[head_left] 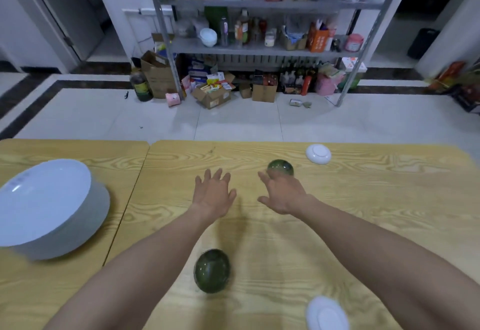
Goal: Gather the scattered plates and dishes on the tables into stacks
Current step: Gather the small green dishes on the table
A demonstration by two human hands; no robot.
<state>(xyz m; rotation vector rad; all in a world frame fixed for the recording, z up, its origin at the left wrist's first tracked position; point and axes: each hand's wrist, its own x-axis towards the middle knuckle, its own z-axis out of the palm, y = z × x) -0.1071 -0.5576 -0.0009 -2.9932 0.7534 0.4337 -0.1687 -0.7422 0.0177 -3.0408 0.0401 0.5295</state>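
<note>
Right hand [283, 196] – you're holding it out flat-fingered, gripping nothing | far green bowl [281, 167] lying just ahead of it | left hand [214, 192] spread, farther off.

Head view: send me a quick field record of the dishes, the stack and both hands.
stack: white stack on left table
loose green: far green dish, near green dish, both on right table
loose white: far white dish, near white dish at bottom edge
left hand: open, holds nothing
right hand: open, fingertips at far green dish, contact unclear
</note>
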